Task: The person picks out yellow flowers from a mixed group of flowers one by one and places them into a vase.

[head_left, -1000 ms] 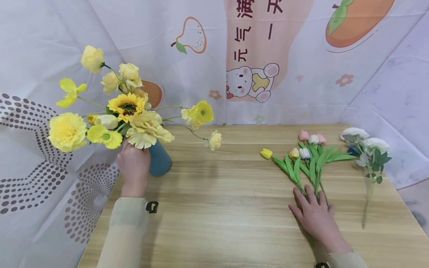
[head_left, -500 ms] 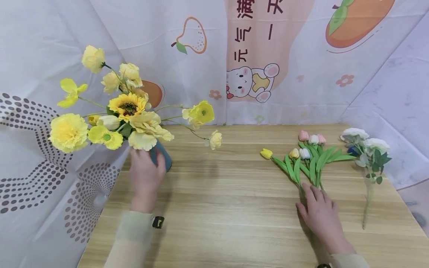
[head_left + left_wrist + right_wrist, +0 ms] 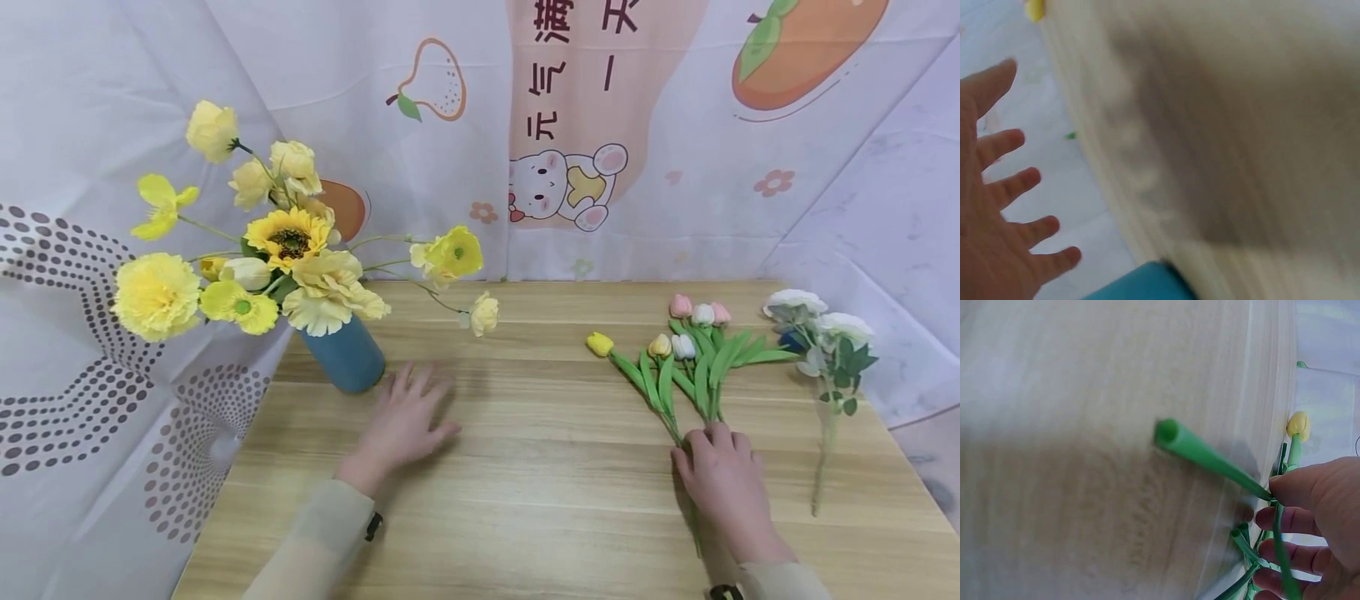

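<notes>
My left hand hovers with fingers spread just right of the blue vase. The left wrist view shows its fingers apart with nothing between them. Yellow flowers fill the tilted vase, among them a sunflower and a fluffy round bloom. On the right, my right hand is at the lower stems of several tulips lying on the table. In the right wrist view its thumb and fingers pinch a green tulip stem, whose hollow end sticks out. Tulip heads show in yellow, pink and white.
White roses with a long stem lie at the far right of the wooden table. A small dark blue thing shows beside them. A printed cloth hangs behind the table's back edge.
My left hand has let go at the vase and flowers and moved right, its fingers spreading. My right hand has shifted slightly down the tulip stems, its flat fingers curling in to pinch.
</notes>
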The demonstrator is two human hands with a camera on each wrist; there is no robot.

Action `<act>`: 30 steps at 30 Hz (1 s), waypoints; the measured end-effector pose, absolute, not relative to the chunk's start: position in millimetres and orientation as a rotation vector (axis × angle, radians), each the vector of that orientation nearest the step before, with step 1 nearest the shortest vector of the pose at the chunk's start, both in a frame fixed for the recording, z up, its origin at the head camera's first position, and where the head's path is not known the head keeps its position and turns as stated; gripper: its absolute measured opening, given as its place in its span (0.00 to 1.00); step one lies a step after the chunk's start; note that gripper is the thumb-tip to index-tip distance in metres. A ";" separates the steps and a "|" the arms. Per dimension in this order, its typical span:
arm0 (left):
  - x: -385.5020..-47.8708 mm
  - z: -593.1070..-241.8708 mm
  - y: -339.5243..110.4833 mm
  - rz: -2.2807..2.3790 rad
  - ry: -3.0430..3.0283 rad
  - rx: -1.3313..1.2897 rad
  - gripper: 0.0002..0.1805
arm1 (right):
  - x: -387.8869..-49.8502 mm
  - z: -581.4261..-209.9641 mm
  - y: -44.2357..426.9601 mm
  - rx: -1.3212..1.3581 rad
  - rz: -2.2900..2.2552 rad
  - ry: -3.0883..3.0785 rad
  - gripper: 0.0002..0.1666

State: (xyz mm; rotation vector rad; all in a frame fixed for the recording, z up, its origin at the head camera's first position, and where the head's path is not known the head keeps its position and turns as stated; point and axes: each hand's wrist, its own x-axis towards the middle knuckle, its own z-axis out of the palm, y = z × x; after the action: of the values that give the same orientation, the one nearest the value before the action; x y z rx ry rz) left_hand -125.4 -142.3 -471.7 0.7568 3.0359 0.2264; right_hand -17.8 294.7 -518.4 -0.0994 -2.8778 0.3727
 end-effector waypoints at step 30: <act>-116.6 -504.6 -145.7 0.200 2.807 0.634 0.47 | -37.3 -490.8 261.7 -0.107 0.841 -3.107 0.13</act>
State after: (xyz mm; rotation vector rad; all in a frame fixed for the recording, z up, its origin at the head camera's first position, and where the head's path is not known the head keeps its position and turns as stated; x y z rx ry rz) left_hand -116.6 -145.7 -504.6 0.6335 2.8067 0.1997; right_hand -37.3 261.7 -490.8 -0.1065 -3.1069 0.8411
